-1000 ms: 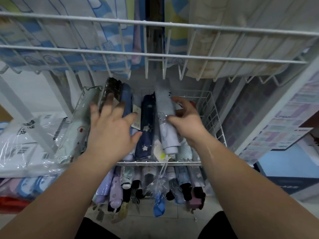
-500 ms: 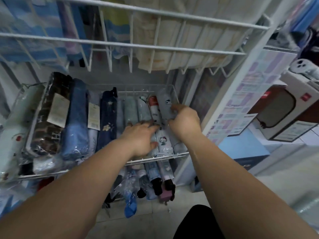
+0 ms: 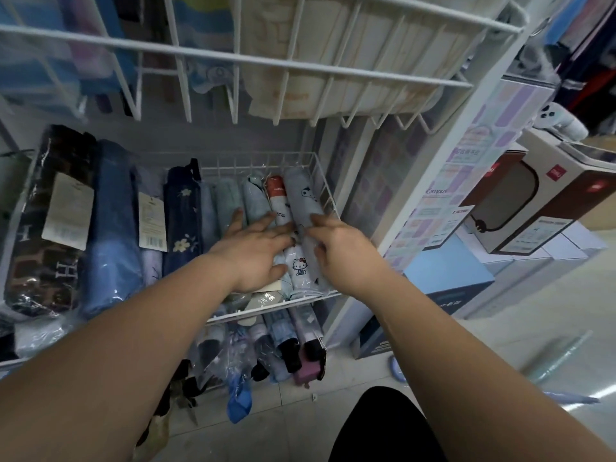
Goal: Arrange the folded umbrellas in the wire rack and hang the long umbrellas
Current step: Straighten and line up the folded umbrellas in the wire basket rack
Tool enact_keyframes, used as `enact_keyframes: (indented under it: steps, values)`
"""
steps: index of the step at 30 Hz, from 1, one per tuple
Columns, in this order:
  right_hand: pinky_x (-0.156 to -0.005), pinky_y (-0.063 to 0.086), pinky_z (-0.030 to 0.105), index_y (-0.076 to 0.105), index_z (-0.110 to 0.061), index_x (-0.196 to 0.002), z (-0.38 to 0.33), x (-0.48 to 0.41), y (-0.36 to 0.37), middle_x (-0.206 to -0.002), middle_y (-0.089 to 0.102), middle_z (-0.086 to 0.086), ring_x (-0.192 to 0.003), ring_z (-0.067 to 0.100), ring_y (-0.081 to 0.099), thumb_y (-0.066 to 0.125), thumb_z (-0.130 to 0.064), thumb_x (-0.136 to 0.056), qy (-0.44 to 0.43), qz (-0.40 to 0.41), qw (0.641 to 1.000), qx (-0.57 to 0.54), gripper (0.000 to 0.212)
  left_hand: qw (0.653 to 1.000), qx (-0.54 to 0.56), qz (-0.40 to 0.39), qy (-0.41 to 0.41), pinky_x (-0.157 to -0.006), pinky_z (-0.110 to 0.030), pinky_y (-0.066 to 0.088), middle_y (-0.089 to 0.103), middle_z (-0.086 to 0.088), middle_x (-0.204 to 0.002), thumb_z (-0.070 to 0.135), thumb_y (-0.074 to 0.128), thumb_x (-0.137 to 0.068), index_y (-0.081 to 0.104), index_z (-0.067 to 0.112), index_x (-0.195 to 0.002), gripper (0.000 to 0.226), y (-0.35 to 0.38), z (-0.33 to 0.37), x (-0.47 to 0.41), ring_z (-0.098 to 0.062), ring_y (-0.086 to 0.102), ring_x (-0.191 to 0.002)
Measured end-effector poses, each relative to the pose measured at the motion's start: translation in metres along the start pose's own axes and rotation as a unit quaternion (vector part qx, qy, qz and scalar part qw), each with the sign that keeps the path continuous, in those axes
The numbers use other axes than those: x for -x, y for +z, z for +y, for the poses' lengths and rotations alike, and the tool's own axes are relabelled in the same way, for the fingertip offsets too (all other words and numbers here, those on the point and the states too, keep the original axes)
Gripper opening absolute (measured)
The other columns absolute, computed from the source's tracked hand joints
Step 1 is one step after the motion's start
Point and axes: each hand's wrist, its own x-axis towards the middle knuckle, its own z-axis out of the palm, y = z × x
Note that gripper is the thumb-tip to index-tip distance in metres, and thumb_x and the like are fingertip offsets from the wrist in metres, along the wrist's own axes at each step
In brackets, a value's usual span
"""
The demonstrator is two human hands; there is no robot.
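- A white wire rack (image 3: 233, 163) is standing on a tiled floor (image 3: 500, 328) in a shop, with an upper shelf (image 3: 300, 70) of packaged goods overhanging it and boxes (image 3: 520, 201) stacked to its right.
- Folded umbrellas are lying side by side in the rack, among them a blue one (image 3: 111, 228) and a navy flowered one (image 3: 181, 215).
- Both forearms are reaching forward and down into the rack's right end.
- The left hand (image 3: 256, 251) is resting palm down on the pale umbrellas (image 3: 230, 198), fingers spread.
- The right hand (image 3: 340, 251) is gripping the grey umbrella (image 3: 301, 195), thumb on its left side and index finger stretched along its top.
- The grey umbrella is lying against the rack's right wall, its long axis running front to back, the far end pointing away from the person.
- A white cat-print umbrella (image 3: 298, 265) is lying just beside it, between the hands.
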Motion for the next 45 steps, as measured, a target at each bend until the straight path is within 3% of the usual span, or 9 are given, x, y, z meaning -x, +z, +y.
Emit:
enact_keyframes:
  steps: [7, 11, 18, 24, 30, 34, 39, 42, 45]
  values:
    - [-0.084, 0.055, 0.034, 0.065, -0.01, -0.119, -0.007, -0.025, 0.013, -0.117, 0.063, 0.013, -0.104, 0.034, 0.065, 0.048, -0.001, -0.091, 0.112, -0.041, 0.992, 0.049, 0.033, 1.0, -0.001, 0.004, 0.008, -0.122, -0.061, 0.001, 0.012, 0.015, -0.168, 0.048, 0.041, -0.099, 0.02, 0.045, -0.156, 0.061, -0.005, -0.012, 0.0, -0.015, 0.003, -0.156]
    - [-0.102, 0.05, 0.033, 0.061, -0.024, -0.136, -0.003, -0.029, 0.01, -0.134, 0.063, 0.011, -0.121, 0.031, 0.06, 0.05, -0.009, -0.096, 0.158, -0.019, 0.984, -0.081, 0.045, 0.997, 0.077, 0.005, 0.0, -0.122, -0.061, -0.006, 0.011, 0.019, -0.167, 0.045, 0.042, -0.102, 0.026, 0.048, -0.154, 0.055, 0.003, -0.02, 0.0, -0.011, -0.002, -0.155]
    - [-0.114, 0.01, 0.013, 0.037, -0.013, -0.153, -0.008, -0.047, 0.02, -0.164, 0.028, 0.006, -0.153, 0.02, 0.021, 0.041, -0.001, -0.1, 0.095, -0.005, 0.986, -0.139, 0.054, 0.99, 0.135, 0.029, -0.006, -0.121, -0.057, -0.014, 0.014, 0.023, -0.166, 0.044, 0.046, -0.102, 0.03, 0.049, -0.152, 0.052, 0.011, -0.024, 0.0, -0.006, -0.003, -0.154]
    - [-0.118, 0.023, 0.023, 0.046, -0.015, -0.149, -0.001, -0.065, 0.03, -0.157, 0.041, 0.007, -0.148, 0.021, 0.033, 0.044, -0.01, -0.104, 0.147, -0.003, 0.964, -0.219, 0.045, 0.986, 0.166, 0.034, -0.005, -0.121, -0.055, -0.013, 0.015, 0.025, -0.165, 0.043, 0.05, -0.101, 0.033, 0.049, -0.151, 0.053, 0.012, -0.025, -0.001, -0.004, -0.002, -0.154]
    - [-0.113, 0.018, 0.019, 0.036, -0.012, -0.154, 0.001, -0.068, 0.036, -0.163, 0.029, 0.009, -0.151, 0.025, 0.024, 0.044, -0.004, -0.102, 0.135, -0.037, 0.976, -0.17, 0.053, 0.987, 0.158, 0.027, -0.006, -0.121, -0.056, -0.014, 0.012, 0.024, -0.165, 0.044, 0.049, -0.102, 0.03, 0.049, -0.152, 0.054, 0.013, -0.025, -0.004, -0.004, -0.004, -0.154]
    - [-0.11, 0.011, 0.009, 0.038, -0.016, -0.153, 0.006, -0.059, 0.044, -0.164, 0.028, 0.003, -0.153, 0.018, 0.02, 0.047, -0.009, -0.103, 0.138, 0.01, 0.957, -0.254, 0.052, 0.989, 0.148, 0.016, -0.013, -0.122, -0.056, -0.012, 0.01, 0.025, -0.166, 0.045, 0.049, -0.102, 0.029, 0.049, -0.153, 0.055, 0.011, -0.022, -0.005, -0.004, -0.006, -0.154]
    - [-0.122, 0.016, 0.025, 0.042, -0.014, -0.152, 0.001, -0.053, 0.04, -0.162, 0.032, 0.003, -0.151, 0.017, 0.024, 0.058, -0.024, -0.101, 0.131, 0.043, 0.937, -0.322, 0.054, 0.995, 0.092, -0.026, -0.025, -0.124, -0.057, -0.003, 0.006, 0.019, -0.168, 0.043, 0.049, -0.101, 0.024, 0.046, -0.156, 0.06, -0.009, -0.013, -0.001, -0.011, -0.004, -0.156]
    - [-0.11, 0.022, 0.015, 0.049, -0.01, -0.146, -0.008, -0.051, 0.037, -0.154, 0.045, 0.008, -0.143, 0.02, 0.038, 0.06, -0.024, -0.1, 0.101, 0.086, 0.946, -0.294, 0.05, 0.996, 0.057, 0.035, -0.058, -0.125, -0.052, 0.006, 0.017, 0.014, -0.168, 0.041, 0.051, -0.1, 0.028, 0.042, -0.155, 0.06, -0.026, -0.012, 0.018, -0.015, 0.009, -0.156]
    - [-0.101, 0.034, 0.016, 0.057, -0.008, -0.138, -0.032, -0.051, 0.035, -0.14, 0.058, 0.011, -0.129, 0.024, 0.053, 0.061, -0.017, -0.098, 0.071, 0.107, 0.94, -0.315, 0.041, 0.983, 0.023, 0.143, -0.114, -0.122, -0.049, 0.019, 0.043, 0.003, -0.156, 0.035, 0.059, -0.095, 0.051, 0.032, -0.145, 0.05, -0.037, -0.022, 0.05, -0.023, 0.029, -0.149]
